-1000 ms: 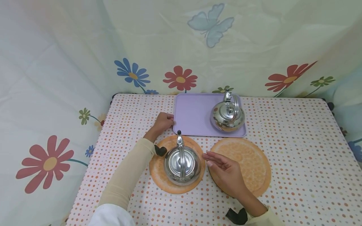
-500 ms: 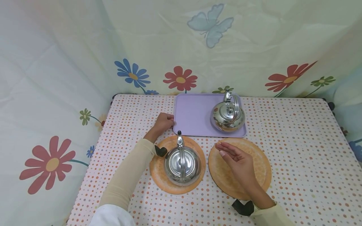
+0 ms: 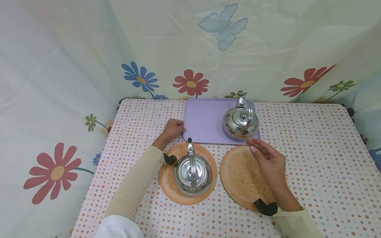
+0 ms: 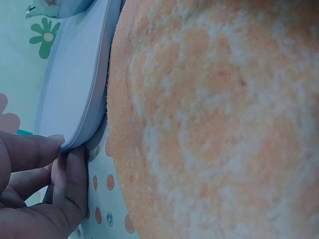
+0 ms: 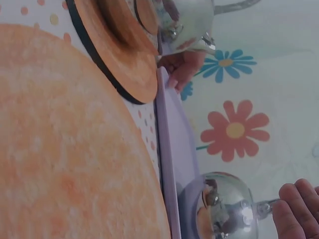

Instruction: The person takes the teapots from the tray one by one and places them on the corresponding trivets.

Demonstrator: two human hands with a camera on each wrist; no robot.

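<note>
My left hand (image 3: 173, 129) pinches the left rim of a lilac tray (image 3: 202, 120); in the left wrist view the thumb lies on top of the rim and the fingers (image 4: 75, 184) beneath it. Toward the tray's right end stands a shiny steel kettle (image 3: 236, 127), spout pointing away. My right hand (image 3: 272, 165) hovers over the right round mat, its fingers extended and holding nothing. The fingertips (image 5: 299, 209) are close to the tray's front right corner and the kettle; whether they touch cannot be told.
A second steel kettle (image 3: 181, 180) sits on the left round orange mat (image 3: 166, 190), beside my left forearm. The right round mat (image 3: 238, 181) lies in front of the tray. Both mats rest on a dotted tablecloth (image 3: 321, 158), and a flowered curtain (image 3: 253, 66) hangs behind the table.
My right hand has moved right and away from me, from beside the left mat's kettle to near the tray's front right corner. The left hand, tray and kettles have stayed put.
</note>
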